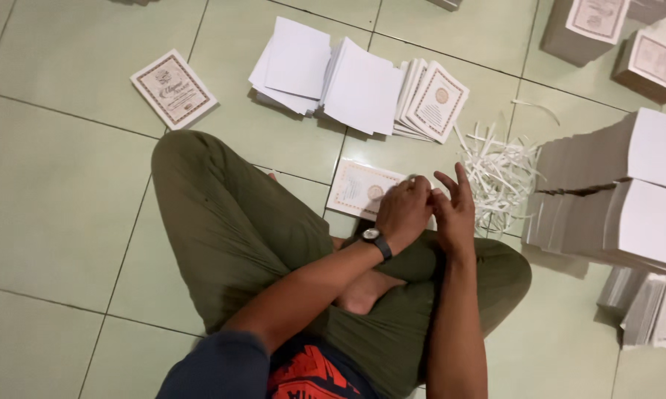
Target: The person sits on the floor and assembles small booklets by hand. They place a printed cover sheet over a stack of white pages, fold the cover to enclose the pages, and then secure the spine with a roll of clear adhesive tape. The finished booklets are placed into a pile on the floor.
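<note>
Seen from above, a person sits cross-legged on a pale green tiled floor, both hands raised together just over the knees. The left hand [403, 210], with a dark wristwatch [377, 242] on its wrist, is curled with fingertips pinched together; something small and pale seems caught at the tips, too small to identify. The right hand [455, 207] touches it on the right side, fingers loosely spread and pointing up, holding nothing clearly visible. Directly beyond the hands, partly hidden under the left one, a printed card with an ornate border [359, 188] lies flat on the floor — its long axis runs left to right with a slight tilt, and the left hand is the nearer of the two. Just right of the hands is a loose heap of thin white paper strips [499, 174]. Farther off, a fanned row of white cards [362, 85] lies across the tiles, the rightmost one showing its printed face. A single bordered card [174, 89] lies alone at far left. On the right — close beside the knee — stand tall stacks of white card stock [628, 192], with more stacked cards [613, 33] at the far right corner.
</note>
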